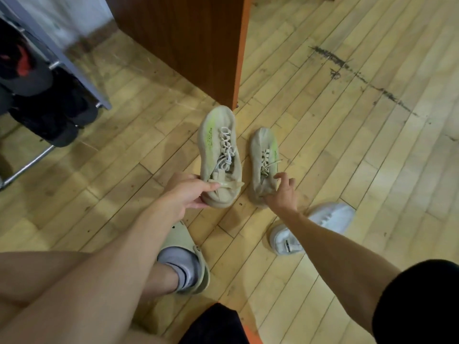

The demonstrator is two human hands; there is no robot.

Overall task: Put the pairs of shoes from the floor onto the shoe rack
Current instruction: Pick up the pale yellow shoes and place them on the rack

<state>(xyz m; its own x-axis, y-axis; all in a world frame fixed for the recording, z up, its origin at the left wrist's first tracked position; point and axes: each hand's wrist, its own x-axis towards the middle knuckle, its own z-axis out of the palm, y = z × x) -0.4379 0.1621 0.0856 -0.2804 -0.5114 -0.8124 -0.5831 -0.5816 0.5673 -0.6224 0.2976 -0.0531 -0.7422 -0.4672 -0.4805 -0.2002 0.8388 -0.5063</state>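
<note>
A beige sneaker [219,155] with white laces and a neon-green stripe is held at its heel by the left hand [187,194], whose fingers [211,187] are clamped on the collar; its toe points away, near the corner of a brown wooden cabinet [188,45]. Its mate, the second beige sneaker [263,160], is lying on the wooden floor [347,145] just beside it. The heel of that shoe is touched by the right hand [283,192], with the fingers spread apart and not closed on it. A white sneaker [330,224] is seen on the floor beneath the right forearm. At upper left, dark shoes [49,115] are stored on the shoe rack [27,165].
</note>
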